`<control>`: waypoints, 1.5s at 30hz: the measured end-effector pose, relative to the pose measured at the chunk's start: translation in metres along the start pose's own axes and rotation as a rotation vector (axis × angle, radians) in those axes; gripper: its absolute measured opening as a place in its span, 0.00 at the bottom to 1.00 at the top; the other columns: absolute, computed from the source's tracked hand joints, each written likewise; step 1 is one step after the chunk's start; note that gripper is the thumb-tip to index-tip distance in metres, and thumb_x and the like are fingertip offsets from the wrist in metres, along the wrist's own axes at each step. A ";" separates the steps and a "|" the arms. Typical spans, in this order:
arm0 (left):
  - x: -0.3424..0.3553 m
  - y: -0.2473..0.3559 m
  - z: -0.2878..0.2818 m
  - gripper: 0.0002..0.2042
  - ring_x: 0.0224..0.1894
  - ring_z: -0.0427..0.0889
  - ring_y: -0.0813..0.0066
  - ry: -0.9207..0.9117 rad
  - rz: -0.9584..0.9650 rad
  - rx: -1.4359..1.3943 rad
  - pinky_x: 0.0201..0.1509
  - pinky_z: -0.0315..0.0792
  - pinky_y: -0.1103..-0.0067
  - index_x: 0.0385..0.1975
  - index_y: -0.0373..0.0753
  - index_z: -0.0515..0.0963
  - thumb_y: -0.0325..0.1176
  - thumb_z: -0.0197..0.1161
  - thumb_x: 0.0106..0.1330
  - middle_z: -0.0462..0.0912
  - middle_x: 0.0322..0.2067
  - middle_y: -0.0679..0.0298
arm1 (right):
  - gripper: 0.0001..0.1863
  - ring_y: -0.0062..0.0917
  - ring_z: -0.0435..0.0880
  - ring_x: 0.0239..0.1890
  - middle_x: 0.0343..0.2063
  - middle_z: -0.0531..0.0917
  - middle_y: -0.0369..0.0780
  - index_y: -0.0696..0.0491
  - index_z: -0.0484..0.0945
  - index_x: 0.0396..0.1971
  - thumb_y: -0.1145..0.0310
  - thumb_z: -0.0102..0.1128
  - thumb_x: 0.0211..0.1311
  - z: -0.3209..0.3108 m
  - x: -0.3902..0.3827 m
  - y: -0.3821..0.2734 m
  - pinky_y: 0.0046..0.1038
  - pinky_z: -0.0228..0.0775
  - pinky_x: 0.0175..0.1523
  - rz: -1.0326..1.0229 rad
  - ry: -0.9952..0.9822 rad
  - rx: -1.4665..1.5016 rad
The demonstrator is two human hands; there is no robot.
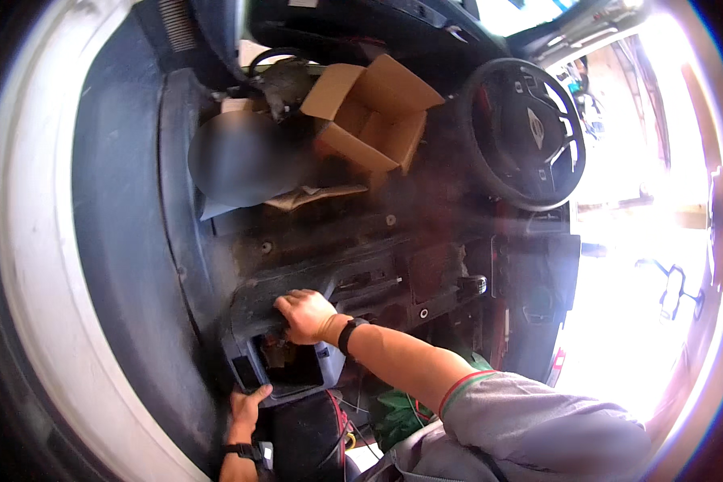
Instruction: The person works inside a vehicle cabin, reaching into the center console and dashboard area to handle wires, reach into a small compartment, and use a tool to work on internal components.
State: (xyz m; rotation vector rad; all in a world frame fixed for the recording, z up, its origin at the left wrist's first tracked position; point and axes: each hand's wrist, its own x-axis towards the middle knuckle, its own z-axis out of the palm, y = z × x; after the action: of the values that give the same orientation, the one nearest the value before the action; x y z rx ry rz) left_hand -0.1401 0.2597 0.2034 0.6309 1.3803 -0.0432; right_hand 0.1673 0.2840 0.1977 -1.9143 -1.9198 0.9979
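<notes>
Centre-console housing (334, 366) lies between both hands, rectangular opening upward. Right hand (304, 316): fingers curled together at its far edge; clamping cannot be told. Left hand (246, 408): thumb extended at near-left corner, other fingers' grip unclear.

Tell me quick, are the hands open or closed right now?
Left hand: touching the console box; open or closed cannot be told.
Right hand: partly curled at the console box; cannot tell if it's holding anything.
</notes>
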 end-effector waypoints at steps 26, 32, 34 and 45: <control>-0.021 0.026 0.189 0.19 0.25 0.82 0.60 0.316 0.731 1.565 0.33 0.75 0.66 0.24 0.39 0.82 0.47 0.54 0.67 0.82 0.21 0.56 | 0.21 0.43 0.84 0.42 0.36 0.84 0.52 0.58 0.73 0.43 0.64 0.60 0.49 -0.006 0.000 0.001 0.40 0.77 0.49 0.184 -0.100 -0.069; -0.015 0.018 0.209 0.19 0.36 0.80 0.60 0.543 0.641 1.400 0.40 0.75 0.67 0.29 0.35 0.80 0.48 0.57 0.64 0.81 0.30 0.53 | 0.21 0.45 0.84 0.42 0.35 0.85 0.50 0.55 0.77 0.41 0.63 0.63 0.45 -0.004 -0.004 0.000 0.40 0.76 0.49 0.122 0.001 -0.037; -0.008 0.021 0.203 0.19 0.38 0.80 0.59 0.575 0.684 1.312 0.40 0.75 0.67 0.30 0.35 0.79 0.48 0.59 0.63 0.80 0.31 0.53 | 0.22 0.44 0.84 0.42 0.36 0.84 0.50 0.55 0.77 0.42 0.62 0.63 0.45 0.000 -0.003 0.004 0.40 0.76 0.49 0.100 0.024 -0.039; 0.023 0.021 0.231 0.31 0.39 0.82 0.44 0.713 0.431 0.755 0.40 0.78 0.57 0.46 0.30 0.68 0.55 0.63 0.58 0.78 0.38 0.44 | 0.24 0.43 0.84 0.42 0.37 0.84 0.48 0.54 0.77 0.45 0.63 0.63 0.44 -0.005 -0.002 0.007 0.39 0.75 0.50 0.078 -0.008 -0.023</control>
State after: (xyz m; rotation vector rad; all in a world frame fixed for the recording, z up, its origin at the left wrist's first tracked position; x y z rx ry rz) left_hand 0.0799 0.1834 0.2032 1.6846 1.8788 0.0115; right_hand 0.1760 0.2831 0.1978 -2.0149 -1.8819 1.0105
